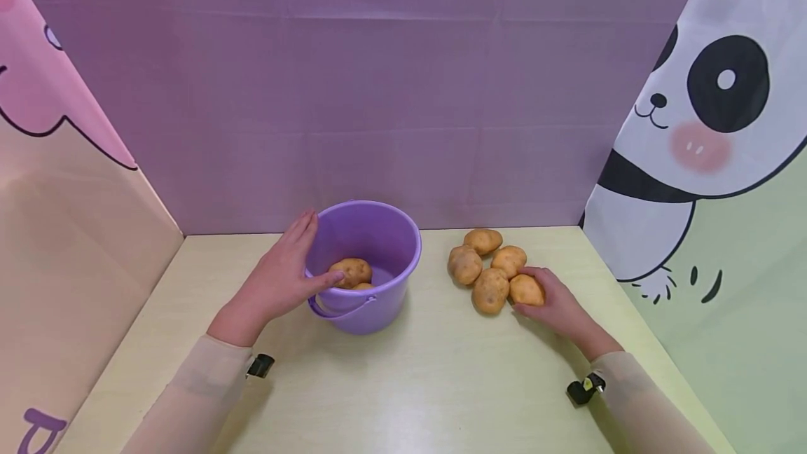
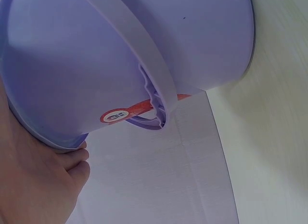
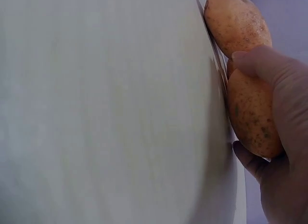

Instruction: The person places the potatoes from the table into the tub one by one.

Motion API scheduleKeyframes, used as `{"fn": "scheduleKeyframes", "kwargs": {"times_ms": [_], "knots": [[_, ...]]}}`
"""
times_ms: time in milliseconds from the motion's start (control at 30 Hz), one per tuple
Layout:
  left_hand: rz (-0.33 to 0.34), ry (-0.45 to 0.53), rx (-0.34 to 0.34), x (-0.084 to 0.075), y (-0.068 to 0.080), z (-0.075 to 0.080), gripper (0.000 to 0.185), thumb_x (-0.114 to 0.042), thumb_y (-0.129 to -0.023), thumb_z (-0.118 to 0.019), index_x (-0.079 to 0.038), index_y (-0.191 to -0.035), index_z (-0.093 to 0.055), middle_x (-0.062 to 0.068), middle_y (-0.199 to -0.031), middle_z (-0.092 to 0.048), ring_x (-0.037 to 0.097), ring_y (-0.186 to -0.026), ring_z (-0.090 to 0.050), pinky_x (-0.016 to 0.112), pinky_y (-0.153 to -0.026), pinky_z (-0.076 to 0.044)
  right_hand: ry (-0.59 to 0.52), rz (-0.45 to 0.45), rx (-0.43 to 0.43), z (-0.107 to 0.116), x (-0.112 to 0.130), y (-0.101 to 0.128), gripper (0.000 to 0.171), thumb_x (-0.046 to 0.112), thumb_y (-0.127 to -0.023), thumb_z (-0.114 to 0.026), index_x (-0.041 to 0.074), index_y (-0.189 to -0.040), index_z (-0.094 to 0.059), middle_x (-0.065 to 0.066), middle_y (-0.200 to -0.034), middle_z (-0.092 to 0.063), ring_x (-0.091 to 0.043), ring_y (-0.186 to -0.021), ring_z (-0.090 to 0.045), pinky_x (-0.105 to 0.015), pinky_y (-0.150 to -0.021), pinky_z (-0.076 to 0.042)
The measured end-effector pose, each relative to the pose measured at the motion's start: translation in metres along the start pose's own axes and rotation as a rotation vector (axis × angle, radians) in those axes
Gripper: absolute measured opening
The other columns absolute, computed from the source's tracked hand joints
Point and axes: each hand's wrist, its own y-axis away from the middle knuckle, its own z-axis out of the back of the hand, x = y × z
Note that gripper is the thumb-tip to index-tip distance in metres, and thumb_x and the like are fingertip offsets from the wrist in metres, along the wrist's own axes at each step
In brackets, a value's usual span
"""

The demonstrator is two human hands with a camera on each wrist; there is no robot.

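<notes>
A purple bucket [image 1: 394, 300] stands upright, with potatoes [image 1: 353, 272] lying inside. My left hand [image 1: 284, 268] holds the bucket at its left rim, the thumb reaching over the edge near the potatoes. From the left wrist, the bucket's side and handle [image 2: 139, 46] fill much of the picture, and the left hand [image 2: 38, 176] lies along the rim. To the right, my right hand [image 1: 557, 307] grips a potato [image 1: 526, 291] between thumb and fingers. The right wrist view shows that potato [image 3: 252, 113] low over or on the table, beside another potato [image 3: 236, 24].
Several more potatoes [image 1: 490, 291] are bunched left of and behind the right hand. The pale table [image 1: 403, 391] meets a purple backdrop [image 1: 391, 90] at its far edge. Printed side panels, one with a panda [image 1: 712, 174], stand at left and right.
</notes>
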Motion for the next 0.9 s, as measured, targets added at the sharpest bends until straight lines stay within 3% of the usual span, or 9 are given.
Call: {"fn": "scheduleKeyframes", "kwargs": {"times_ms": [400,667,900], "knots": [[-0.005,-0.001,-0.012,0.001,-0.001,-0.001,0.117,-0.060,-0.098,-0.077,0.012,-0.171,-0.019,0.029,-0.181,-0.015,0.046,-0.168,-0.014,0.066,-0.131,-0.023,0.045,0.119,-0.100,0.006,0.009,-0.005,0.062,0.008,-0.086,-0.092,0.003,-0.142,-0.066,-0.015,-0.129,-0.070,-0.026,-0.109,-0.064,-0.037,-0.094,-0.054],[-0.007,-0.003,-0.011,0.002,-0.001,-0.002,0.118,-0.060,-0.098,-0.077,0.012,-0.171,-0.019,0.029,-0.181,-0.015,0.046,-0.168,-0.014,0.066,-0.132,-0.023,0.043,0.115,-0.111,0.013,0.022,-0.009,0.060,0.007,-0.087,-0.090,0.001,-0.142,-0.066,-0.018,-0.131,-0.070,-0.028,-0.112,-0.064,-0.037,-0.094,-0.054],[-0.011,-0.005,-0.014,0.000,0.000,-0.001,0.118,-0.065,-0.099,-0.074,0.013,-0.170,-0.020,0.031,-0.180,-0.017,0.047,-0.168,-0.016,0.067,-0.131,-0.024,0.029,0.167,-0.118,0.018,0.036,-0.020,0.062,0.004,-0.086,-0.091,0.001,-0.143,-0.066,-0.018,-0.134,-0.071,-0.026,-0.114,-0.064,-0.023,-0.096,-0.051]]}}
